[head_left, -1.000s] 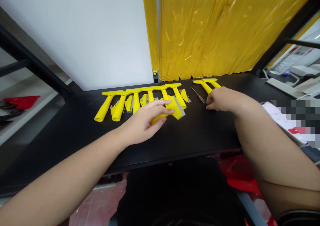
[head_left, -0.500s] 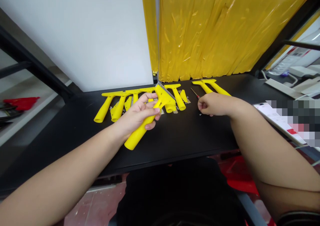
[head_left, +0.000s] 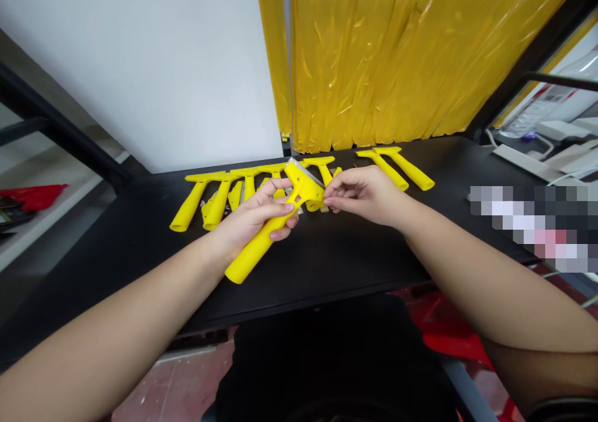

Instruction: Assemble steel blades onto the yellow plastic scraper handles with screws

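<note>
A yellow plastic scraper with a metal blade along its wide head is gripped in my left hand. Its hollow handle points down toward me, and the head tilts up to the right. My right hand has its thumb and fingers pinched together at the head's right corner. Whatever lies between those fingertips is too small or hidden to make out. Behind both hands, a row of similar yellow handles lies on the black table, with small yellow plates among them.
Two more yellow handles lie at the back right of the black table. A white panel and a yellow plastic curtain stand behind. A plastic bottle is at the far right, above a blurred-out area.
My right hand has moved left, from the table beside the red-and-metal tool to the scraper's head. My left hand keeps hold of the scraper, nearly in place.
</note>
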Motion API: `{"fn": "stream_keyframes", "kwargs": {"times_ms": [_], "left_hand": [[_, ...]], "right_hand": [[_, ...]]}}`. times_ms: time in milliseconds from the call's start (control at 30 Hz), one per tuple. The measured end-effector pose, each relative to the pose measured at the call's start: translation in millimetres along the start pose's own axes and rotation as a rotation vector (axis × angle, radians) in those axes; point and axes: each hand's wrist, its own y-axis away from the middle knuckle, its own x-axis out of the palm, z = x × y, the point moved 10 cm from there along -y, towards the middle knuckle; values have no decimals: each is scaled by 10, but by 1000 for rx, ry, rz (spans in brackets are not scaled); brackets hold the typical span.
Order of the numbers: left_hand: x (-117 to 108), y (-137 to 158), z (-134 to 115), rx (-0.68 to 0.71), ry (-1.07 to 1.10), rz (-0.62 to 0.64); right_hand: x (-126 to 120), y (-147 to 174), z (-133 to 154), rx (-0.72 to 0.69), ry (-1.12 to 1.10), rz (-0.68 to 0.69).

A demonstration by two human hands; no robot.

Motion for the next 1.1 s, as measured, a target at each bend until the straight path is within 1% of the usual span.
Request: {"fn": "stream_keyframes", "kwargs": {"times_ms": [200, 300, 367, 467, 533, 633, 700, 933, 1100], "left_hand": [[40, 28, 25, -49, -4, 19], [60, 31, 14, -44, -3, 21], [64, 28, 9, -39, -1, 18], [65, 23, 3, -39, 2, 14], [70, 25, 0, -43, 2, 17], [74, 30, 2, -51, -2, 20], [77, 33, 10, -57, 0, 19], [98, 48, 33, -84, 19, 22], [86, 64, 64, -122, 36, 5]], "right_hand": [[-46, 0, 125, -111, 91, -68], [-34, -4, 213, -193, 126, -62], [-28, -15, 208, -200, 146, -62], [-51, -38, 126, -145, 135, -85], [-59, -56, 34, -71, 62, -87], [-1, -71, -135, 80, -92, -27], [52, -69, -208, 152, -153, 21], [122, -63, -274, 246, -386, 62], [163, -44, -348, 341, -466, 99]]}}
